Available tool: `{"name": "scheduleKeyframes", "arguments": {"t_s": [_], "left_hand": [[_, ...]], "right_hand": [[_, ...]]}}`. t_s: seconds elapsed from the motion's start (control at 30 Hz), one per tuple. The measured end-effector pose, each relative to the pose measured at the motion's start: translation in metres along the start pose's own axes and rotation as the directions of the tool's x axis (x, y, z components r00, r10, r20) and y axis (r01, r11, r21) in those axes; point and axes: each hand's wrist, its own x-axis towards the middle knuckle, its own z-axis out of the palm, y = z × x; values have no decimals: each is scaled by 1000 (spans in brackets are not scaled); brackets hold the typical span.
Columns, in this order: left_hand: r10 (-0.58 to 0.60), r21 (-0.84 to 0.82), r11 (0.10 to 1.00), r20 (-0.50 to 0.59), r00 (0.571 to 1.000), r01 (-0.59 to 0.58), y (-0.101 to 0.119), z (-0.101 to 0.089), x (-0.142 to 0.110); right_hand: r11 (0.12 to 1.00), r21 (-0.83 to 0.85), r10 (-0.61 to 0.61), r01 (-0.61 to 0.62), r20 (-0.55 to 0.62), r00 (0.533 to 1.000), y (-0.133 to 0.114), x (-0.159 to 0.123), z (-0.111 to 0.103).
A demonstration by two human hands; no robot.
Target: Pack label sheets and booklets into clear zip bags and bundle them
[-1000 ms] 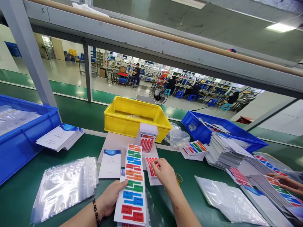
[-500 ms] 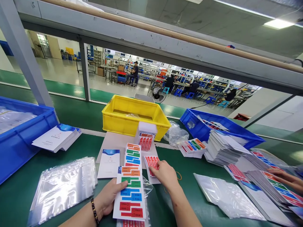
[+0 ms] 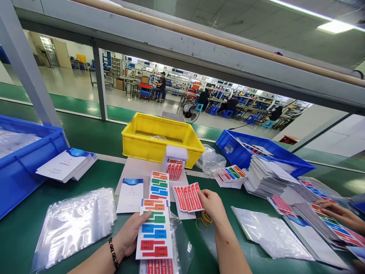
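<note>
My left hand (image 3: 132, 232), with a beaded bracelet at the wrist, grips a white label sheet (image 3: 155, 230) printed in orange, green, blue and red, thumb on top. Below it show a clear plastic bag (image 3: 179, 243) and red labels (image 3: 161, 266). My right hand (image 3: 212, 207) pinches the right edge of a red label sheet (image 3: 189, 196), tilted above a small pile on the table. Further multicoloured label sheets (image 3: 159, 184) lie just beyond my left hand. A booklet (image 3: 130, 195) with a blue top lies to the left. Rubber bands (image 3: 205, 220) lie beside my right wrist.
A yellow bin (image 3: 159, 150) stands at the back, blue bins (image 3: 34, 160) at both sides. Clear bags (image 3: 76, 224) lie at left, a booklet stack (image 3: 67, 163) behind them. At right are paper stacks (image 3: 265, 179) and another person's hand (image 3: 339, 213) on label sheets.
My right hand has moved right and lifted the red label sheet's edge off the pile, uncovering the rubber bands. My left hand keeps its hold on the multicoloured sheet.
</note>
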Motion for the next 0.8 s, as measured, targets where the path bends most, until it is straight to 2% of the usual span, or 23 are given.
{"name": "scheduleKeyframes", "arguments": {"t_s": [0.1, 0.17, 0.23, 0.33, 0.43, 0.5, 0.57, 0.63, 0.67, 0.73, 0.8], "left_hand": [[52, 45, 998, -21, 998, -51, -1, 1, 1], [80, 53, 996, -32, 996, -78, -2, 2, 2], [101, 52, 994, -18, 995, -100, -4, 2, 2], [155, 62, 985, 65, 986, -159, -8, 0, 4], [198, 134, 967, 131, 971, -215, -9, -2, 4], [191, 186, 959, 125, 974, -212, -9, -2, 4], [163, 217, 959, 107, 981, -183, -9, -1, 3], [128, 240, 959, 117, 985, -154, -8, 0, 2], [114, 252, 957, 135, 984, -145, -8, 0, 1], [86, 289, 948, 179, 980, -135, -6, 0, -1], [63, 392, 908, 223, 973, -149, -4, -1, -2]], "right_hand": [[950, 309, -68, 43, 73, 995, -10, -16, -1], [812, 584, -142, -3, 203, 969, -22, -33, 7], [689, 716, -229, -108, 357, 906, -37, -51, 18], [685, 698, -266, -210, 508, 819, -55, -70, 38], [746, 626, -228, -226, 560, 797, -62, -75, 50], [786, 589, -198, -189, 529, 825, -61, -72, 52], [780, 614, -186, -123, 415, 890, -59, -68, 50], [708, 701, -188, -86, 305, 934, -57, -66, 48], [655, 749, -203, -96, 297, 933, -57, -65, 47], [561, 807, -275, -185, 392, 878, -57, -66, 46], [521, 815, -349, -255, 476, 807, -56, -66, 45]]}}
